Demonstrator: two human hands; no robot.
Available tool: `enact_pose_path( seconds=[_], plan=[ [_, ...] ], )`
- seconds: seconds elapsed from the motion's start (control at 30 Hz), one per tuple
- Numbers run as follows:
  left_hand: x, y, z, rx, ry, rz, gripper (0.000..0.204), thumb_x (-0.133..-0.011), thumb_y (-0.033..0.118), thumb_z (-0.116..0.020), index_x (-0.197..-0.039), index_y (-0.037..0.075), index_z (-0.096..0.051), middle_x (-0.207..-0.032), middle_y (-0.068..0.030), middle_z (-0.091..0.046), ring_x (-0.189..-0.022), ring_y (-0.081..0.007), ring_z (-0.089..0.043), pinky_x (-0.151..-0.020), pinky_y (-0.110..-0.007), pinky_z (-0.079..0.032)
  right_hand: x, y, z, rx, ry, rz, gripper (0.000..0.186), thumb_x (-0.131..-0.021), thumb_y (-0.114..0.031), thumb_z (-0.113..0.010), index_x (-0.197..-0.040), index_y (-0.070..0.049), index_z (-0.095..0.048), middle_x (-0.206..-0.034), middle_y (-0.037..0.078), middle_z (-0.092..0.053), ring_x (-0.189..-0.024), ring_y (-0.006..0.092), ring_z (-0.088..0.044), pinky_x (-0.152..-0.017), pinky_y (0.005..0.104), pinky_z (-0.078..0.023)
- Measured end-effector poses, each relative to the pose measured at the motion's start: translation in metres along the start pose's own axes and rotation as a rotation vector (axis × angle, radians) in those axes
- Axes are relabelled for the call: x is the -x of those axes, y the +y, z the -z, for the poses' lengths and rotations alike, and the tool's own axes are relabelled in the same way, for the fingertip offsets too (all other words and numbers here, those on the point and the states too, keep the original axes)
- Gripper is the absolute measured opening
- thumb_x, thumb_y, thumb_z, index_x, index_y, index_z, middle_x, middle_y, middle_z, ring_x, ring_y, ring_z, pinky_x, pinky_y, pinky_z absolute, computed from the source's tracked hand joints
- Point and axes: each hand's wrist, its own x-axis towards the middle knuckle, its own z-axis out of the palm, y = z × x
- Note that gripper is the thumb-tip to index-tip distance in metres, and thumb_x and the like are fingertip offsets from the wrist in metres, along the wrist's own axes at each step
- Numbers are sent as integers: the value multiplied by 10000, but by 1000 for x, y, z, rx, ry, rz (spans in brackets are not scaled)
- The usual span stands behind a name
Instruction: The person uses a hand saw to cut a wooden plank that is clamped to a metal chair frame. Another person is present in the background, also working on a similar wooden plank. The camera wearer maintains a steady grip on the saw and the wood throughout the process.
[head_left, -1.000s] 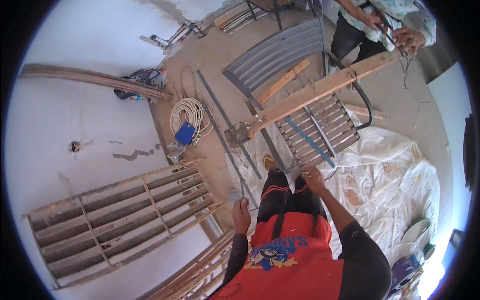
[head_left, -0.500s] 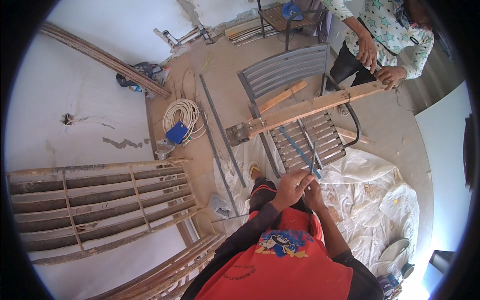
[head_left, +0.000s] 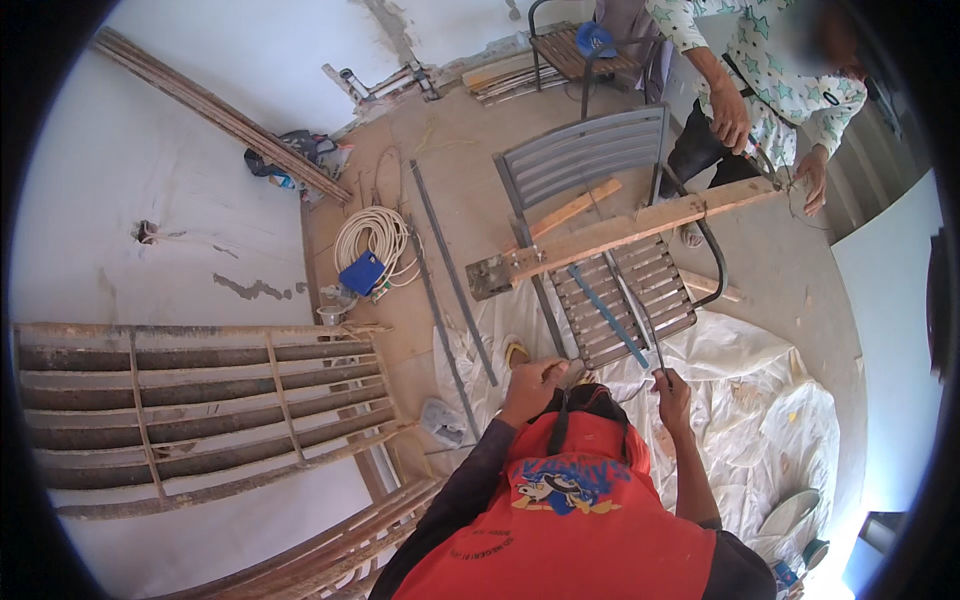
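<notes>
My right hand (head_left: 672,398) is closed around a thin dark metal rod (head_left: 650,325), which reaches up over the front of a slatted chair seat (head_left: 625,285). Left of it, my left hand (head_left: 532,390) is closed by the chair's near corner, its fingers pinched together; a small greyish thing shows at the fingertips, too unclear to name. A blue-grey bar (head_left: 607,312) lies across the slats. Above it a wooden plank (head_left: 620,230) spans the chair, a dark metal plate (head_left: 488,279) at its left end.
At the plank's far right end, a co-worker's hand (head_left: 730,118) holds pliers (head_left: 762,160) beside thin wire. Two long metal bars (head_left: 450,270) and a coiled hose (head_left: 372,240) lie on the floor left. Plastic sheeting (head_left: 740,400) spreads right; a wooden frame (head_left: 205,410) stands left.
My hands were close together and are now apart, the left one moved left and the right one right with the rod. The co-worker's one hand has come off the plank's end.
</notes>
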Motion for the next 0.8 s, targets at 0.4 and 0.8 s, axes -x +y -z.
enact_pose_path(
  seconds=[0.4,0.8],
  plan=[
    [-45,-95,81,114,234,228,405,-840,221,-608,-1162,-4,-510,-958,-144,-642,-882,-230,-625,-776,-316,-475,-9,-4,-38,-147,-52,-214,292,-885,-243,-450,-898,-7,-622,-622,77,-618,-447,100,-477,-456,263,-373],
    [-162,-274,137,291,-78,519,622,-803,262,-663,-1287,-3,-375,-995,-111,-606,-852,-192,-577,-761,-296,-450,-9,24,-117,-263,200,-397,283,-871,-234,-481,-896,10,-622,-664,106,-625,-459,141,-542,-399,253,-425]
  ],
)
